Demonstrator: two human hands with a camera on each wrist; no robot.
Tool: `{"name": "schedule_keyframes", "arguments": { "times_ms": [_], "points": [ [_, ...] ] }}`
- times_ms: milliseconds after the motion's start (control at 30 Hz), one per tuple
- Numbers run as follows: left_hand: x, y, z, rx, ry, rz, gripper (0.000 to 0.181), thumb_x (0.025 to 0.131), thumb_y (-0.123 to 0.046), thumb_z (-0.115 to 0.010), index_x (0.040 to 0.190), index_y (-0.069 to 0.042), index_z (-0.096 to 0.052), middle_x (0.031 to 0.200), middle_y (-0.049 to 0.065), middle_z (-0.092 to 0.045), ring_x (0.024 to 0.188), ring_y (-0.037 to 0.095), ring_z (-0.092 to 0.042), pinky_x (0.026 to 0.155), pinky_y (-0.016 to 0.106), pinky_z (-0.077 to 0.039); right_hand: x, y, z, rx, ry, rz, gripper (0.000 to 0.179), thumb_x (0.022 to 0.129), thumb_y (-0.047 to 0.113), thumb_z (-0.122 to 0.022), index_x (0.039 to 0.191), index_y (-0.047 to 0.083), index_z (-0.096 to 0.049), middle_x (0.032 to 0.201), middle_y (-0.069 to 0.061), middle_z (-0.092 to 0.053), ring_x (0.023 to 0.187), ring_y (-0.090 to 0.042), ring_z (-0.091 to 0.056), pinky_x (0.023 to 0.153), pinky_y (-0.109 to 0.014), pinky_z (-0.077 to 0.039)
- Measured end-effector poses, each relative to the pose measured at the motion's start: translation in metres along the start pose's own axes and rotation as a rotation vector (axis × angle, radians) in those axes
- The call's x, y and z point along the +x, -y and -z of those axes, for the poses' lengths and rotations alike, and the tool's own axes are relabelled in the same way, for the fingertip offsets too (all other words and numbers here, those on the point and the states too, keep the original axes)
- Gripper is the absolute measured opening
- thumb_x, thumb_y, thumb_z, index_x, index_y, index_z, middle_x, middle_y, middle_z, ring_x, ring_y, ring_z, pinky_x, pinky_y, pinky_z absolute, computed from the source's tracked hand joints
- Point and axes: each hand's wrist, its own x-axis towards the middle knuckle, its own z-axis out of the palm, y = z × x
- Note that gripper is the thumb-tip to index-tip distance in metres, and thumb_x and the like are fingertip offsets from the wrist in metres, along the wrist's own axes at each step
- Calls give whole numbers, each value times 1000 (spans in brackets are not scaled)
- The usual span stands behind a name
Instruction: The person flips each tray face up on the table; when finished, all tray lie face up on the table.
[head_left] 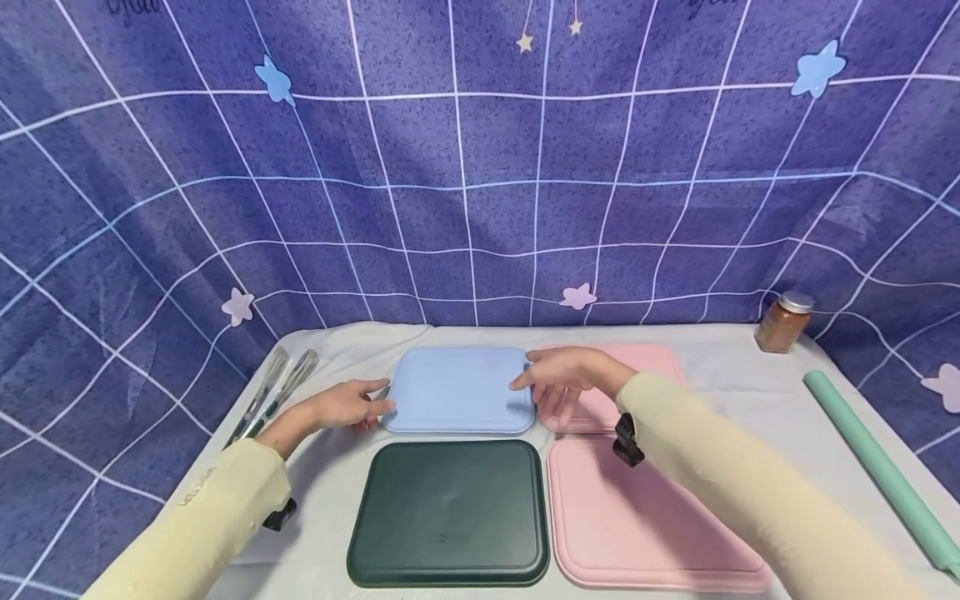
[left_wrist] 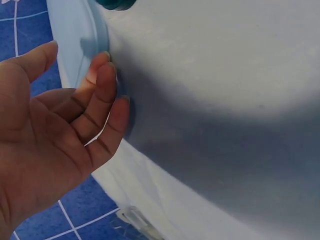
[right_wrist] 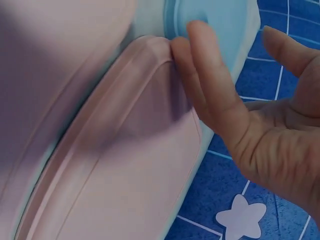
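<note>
A light blue, flat rectangular board point(head_left: 457, 390) with rounded corners lies at the back of the white-covered table, between the two hands. My left hand point(head_left: 348, 406) is at its left edge, thumb and forefinger reaching over the rim. In the left wrist view the loosely bent fingers point(left_wrist: 102, 90) come down right beside the blue board point(left_wrist: 75, 30). At the opposite edge my right hand point(head_left: 562, 379) has its forefinger over the blue board and its other fingers over the far pink board point(head_left: 645, 364). The right wrist view shows extended fingers point(right_wrist: 215, 75) near both boards' corners.
Nearer the front lie a dark green board point(head_left: 450, 512) and another pink board point(head_left: 637, 517). Metal utensils point(head_left: 281, 383) with dark handles lie at the left. On the right are a lidded jar point(head_left: 783, 322) and a long green roll point(head_left: 881, 467). A patterned blue curtain point(head_left: 495, 208) stands behind.
</note>
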Motion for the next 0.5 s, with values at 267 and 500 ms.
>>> {"name": "schedule_keyframes", "arguments": {
  "times_ms": [267,500],
  "points": [
    [-1,1,-8,68,-15,36,77,100,-33,-59,154,10,-24,72,7,-65,60,14,-60,62,31,-50,13,16,6,-72,74,-128,72,99,43,-56,146,-7,-34,121,-27,-61,92,-37,-73,75,-44,-61],
    [3,1,-11,65,2,57,80,99,-35,-62,154,9,-24,72,7,-65,58,14,-58,62,31,-49,20,14,9,-94,155,-174,65,101,48,-51,126,-12,-50,115,-24,-64,84,-30,-75,78,-40,-61]
  ]
}}
